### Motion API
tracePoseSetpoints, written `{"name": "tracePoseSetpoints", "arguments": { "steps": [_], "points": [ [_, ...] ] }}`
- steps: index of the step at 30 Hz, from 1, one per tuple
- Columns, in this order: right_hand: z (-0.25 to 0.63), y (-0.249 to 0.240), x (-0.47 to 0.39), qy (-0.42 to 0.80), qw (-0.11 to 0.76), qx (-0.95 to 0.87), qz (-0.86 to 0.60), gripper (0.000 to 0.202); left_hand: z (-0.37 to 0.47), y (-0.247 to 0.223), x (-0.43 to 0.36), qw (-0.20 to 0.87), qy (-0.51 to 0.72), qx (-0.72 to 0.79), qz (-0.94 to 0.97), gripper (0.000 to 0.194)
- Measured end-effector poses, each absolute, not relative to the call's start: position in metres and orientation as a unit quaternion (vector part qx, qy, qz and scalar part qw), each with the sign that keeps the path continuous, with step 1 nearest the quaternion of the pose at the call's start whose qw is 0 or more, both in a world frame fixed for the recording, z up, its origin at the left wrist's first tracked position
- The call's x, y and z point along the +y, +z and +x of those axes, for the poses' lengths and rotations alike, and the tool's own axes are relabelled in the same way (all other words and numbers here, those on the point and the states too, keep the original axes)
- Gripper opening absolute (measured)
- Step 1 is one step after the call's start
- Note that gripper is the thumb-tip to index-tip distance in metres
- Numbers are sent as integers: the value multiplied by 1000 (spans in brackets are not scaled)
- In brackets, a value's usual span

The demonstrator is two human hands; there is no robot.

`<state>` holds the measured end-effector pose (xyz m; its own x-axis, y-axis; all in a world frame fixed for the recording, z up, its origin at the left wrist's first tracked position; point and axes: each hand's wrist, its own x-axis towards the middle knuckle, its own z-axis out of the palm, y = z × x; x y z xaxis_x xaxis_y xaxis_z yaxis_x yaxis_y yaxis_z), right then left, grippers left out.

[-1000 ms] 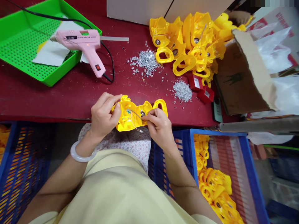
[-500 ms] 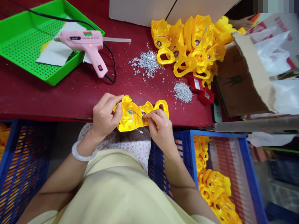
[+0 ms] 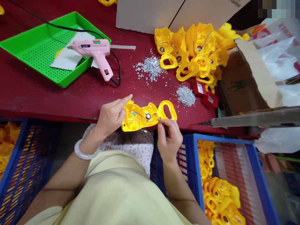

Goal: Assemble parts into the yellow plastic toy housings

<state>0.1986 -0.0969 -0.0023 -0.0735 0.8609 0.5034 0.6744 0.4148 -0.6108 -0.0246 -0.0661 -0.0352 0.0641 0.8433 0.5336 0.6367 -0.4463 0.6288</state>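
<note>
My left hand (image 3: 112, 116) is closed on the left end of a yellow plastic shell (image 3: 131, 126), index finger stretched along its top. The shell lies hollow side up over the table's front edge, a ring-shaped handle (image 3: 173, 113) at its right. Inside sit a small green circuit board (image 3: 133, 113) and a round silver speaker (image 3: 147, 116). Thin wires join them, and a white connector (image 3: 145, 131) hangs over the near edge. The thumb and index finger of my right hand (image 3: 170, 137) pinch the shell's lower edge beside the handle; the exact contact is partly hidden.
A pink glue gun (image 3: 102, 57) rests on a green tray (image 3: 61, 82). Two piles of small silver screws (image 3: 152, 67) (image 3: 186, 95), red boxes (image 3: 209, 100) and heaped yellow shells (image 3: 199, 47) lie beyond. Blue crates (image 3: 196, 162) (image 3: 28, 156) flank me; an electric screwdriver (image 3: 234, 120) hangs at right.
My right hand has moved right, from over the speaker to the shell's edge near the handle, uncovering the speaker. The shell and left hand have shifted slightly right in view as the camera moved.
</note>
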Motion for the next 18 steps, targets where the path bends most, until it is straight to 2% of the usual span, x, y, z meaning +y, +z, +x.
{"name": "tracePoseSetpoints", "arguments": {
  "steps": [3,6,11,15,18],
  "points": [
    [204,-10,-116,166,437,-679,-566,11,-25,-37,-68,101,452,497,734,50],
    [202,-17,-134,284,414,-631,-591,13,-20,-36,-74,95,502,497,702,45],
    [175,-20,-144,469,402,-582,-530,45,9,-31,-93,73,586,526,612,39],
    [168,-11,-130,455,436,-582,-514,34,22,-32,-112,70,602,523,599,36],
    [187,0,-108,392,401,-652,-510,33,12,-27,-125,53,571,517,635,31]
  ]
}}
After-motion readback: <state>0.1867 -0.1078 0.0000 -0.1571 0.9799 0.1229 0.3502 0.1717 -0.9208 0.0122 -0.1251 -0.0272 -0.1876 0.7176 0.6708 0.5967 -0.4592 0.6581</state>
